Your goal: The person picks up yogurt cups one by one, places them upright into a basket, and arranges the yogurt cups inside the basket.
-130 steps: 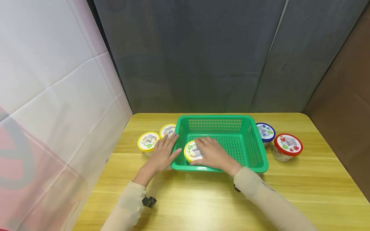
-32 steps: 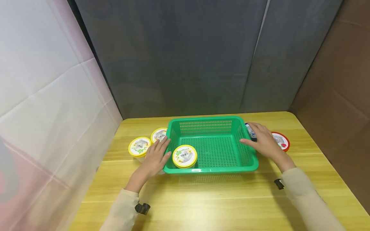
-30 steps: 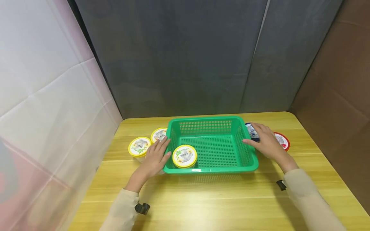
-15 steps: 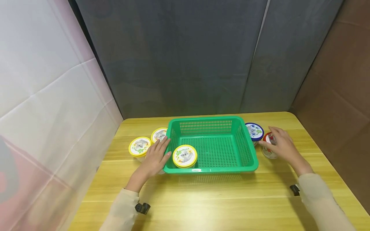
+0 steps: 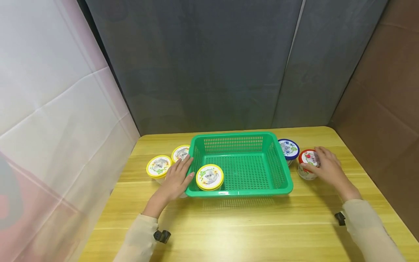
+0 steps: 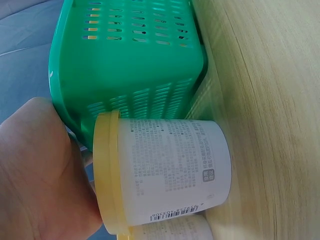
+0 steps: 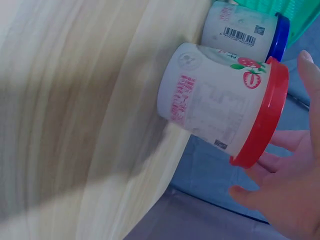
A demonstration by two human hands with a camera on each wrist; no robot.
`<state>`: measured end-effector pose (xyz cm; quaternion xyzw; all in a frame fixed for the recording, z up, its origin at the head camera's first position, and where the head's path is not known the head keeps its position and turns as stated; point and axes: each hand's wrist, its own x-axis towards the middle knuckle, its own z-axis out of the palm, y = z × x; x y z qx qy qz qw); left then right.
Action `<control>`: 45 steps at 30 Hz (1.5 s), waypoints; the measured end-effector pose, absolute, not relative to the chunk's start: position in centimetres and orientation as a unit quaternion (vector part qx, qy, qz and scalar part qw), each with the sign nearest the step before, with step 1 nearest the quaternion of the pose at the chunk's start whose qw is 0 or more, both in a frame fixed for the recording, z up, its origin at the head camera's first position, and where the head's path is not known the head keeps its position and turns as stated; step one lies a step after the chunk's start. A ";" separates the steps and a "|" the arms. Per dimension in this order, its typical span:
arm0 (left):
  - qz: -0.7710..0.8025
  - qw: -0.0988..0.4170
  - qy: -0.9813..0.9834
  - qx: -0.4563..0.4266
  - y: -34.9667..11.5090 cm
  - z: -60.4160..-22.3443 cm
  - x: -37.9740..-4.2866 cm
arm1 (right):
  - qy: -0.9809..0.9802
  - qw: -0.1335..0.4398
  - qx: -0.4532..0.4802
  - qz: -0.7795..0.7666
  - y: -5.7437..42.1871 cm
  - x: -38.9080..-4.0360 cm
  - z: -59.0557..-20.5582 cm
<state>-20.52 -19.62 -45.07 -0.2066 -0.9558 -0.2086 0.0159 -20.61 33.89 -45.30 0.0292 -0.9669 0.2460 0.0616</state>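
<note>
Red-lidded tub [image 7: 215,97]: upright on the bench [image 5: 229,233], just right of the blue-lidded tub [image 5: 289,148]. Right hand [image 5: 328,170]: thumb and fingers spread apart about the lid, not clamped; contact cannot be told. Left hand [image 5: 175,181]: fingers extended, unclamped, lying at the left rim of the green basket [image 5: 239,193], above a yellow-lidded tub [image 6: 170,170]. A yellow-topped tub [image 5: 209,177] occupies the basket's near-left corner.
</note>
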 end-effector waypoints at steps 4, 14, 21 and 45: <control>-0.206 0.022 -0.956 -0.207 -19.6 -44.9 -20.6 | -0.968 0.052 0.023 0.245 34.3 -20.6 -45.5; -0.204 0.024 -0.957 -0.206 -19.6 -44.9 -20.6 | -0.970 0.051 0.024 0.237 34.8 -20.4 -46.1; -0.206 0.018 -0.957 -0.206 -19.5 -44.9 -20.5 | -0.970 0.043 0.016 0.239 34.6 -20.3 -46.2; -0.206 0.020 -0.957 -0.205 -19.6 -44.9 -20.4 | -0.969 0.054 0.018 0.241 34.8 -20.2 -46.3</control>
